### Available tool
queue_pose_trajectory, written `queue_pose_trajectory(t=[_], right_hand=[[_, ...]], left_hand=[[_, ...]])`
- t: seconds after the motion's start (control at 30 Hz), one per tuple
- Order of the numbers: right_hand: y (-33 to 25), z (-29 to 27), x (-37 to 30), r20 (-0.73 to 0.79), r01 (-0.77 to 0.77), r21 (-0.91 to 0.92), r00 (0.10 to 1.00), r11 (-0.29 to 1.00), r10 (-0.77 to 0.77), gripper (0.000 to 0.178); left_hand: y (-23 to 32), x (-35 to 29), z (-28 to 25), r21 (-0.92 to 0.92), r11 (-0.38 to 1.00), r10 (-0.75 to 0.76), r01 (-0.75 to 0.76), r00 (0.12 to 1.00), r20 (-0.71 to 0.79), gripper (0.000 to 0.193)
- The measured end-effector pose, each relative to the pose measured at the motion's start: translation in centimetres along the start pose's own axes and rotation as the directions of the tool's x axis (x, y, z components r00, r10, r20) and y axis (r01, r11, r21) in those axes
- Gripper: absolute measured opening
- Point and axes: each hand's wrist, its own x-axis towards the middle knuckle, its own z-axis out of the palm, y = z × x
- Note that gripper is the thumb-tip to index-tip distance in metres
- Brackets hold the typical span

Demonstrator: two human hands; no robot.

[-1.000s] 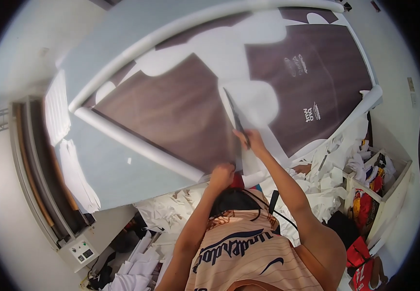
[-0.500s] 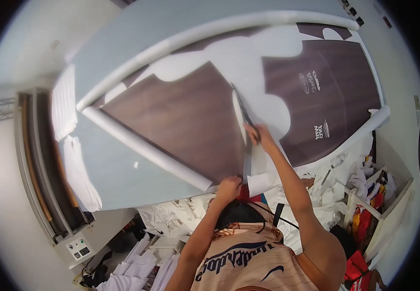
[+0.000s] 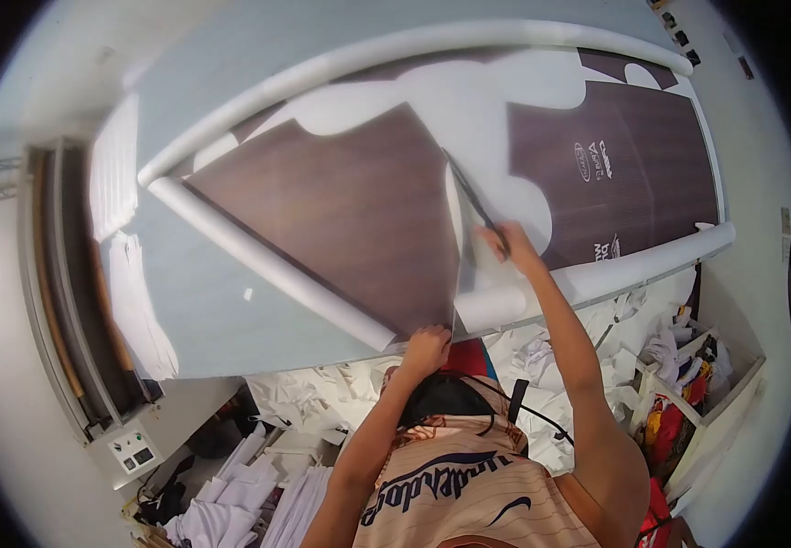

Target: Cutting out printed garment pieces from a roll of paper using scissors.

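Large dark brown pattern pieces with white margins are printed on a wide paper-like sheet (image 3: 359, 201) across the table. My right hand (image 3: 516, 247) grips long dark scissors (image 3: 476, 195), whose blades point away and to the left, along the brown left-hand piece's right edge. A cut runs from the near edge up to the blades, and a narrow pale strip stands lifted beside it. My left hand (image 3: 427, 349) is closed at the sheet's near edge, just left of the cut, its fingertips partly hidden.
Another brown piece with white lettering (image 3: 614, 155) lies at right. Curled sheet rolls border the far side (image 3: 395, 44), left (image 3: 267, 260) and near right (image 3: 596, 279). White scraps (image 3: 541, 374) lie below the table edge. A machine with a control box (image 3: 130, 452) stands left, a bin of cloth (image 3: 678, 402) right.
The near right part of the sheet has curled into a roll over the brown piece's lower edge. The scissors have shifted slightly right with my right hand. My left hand stays at the near edge.
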Motion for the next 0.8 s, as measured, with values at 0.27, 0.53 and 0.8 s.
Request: queue_pose_trajectory(t=[0.27,0.53,0.8], right_hand=[[-2.6,1.0,2.8,0.035,0.080,0.056,0.996,0.995,-0.082,0.044],[-5.6,1.8,6.7,0.029,0.059,0.101,0.998,0.993,-0.062,0.049],[-7.8,1.5,9.7,0.044,0.075,-0.051,0.996,0.996,-0.073,0.046]], left_hand=[[0.3,0.8,-1.0,0.019,1.000,-0.013,0.013,0.999,0.035,0.009],[0.8,0.7,-1.3,0.021,0.998,-0.062,0.060,0.987,0.145,0.014],[-0.1,1.0,-1.1,0.017,0.999,-0.052,0.051,0.993,0.104,0.017]])
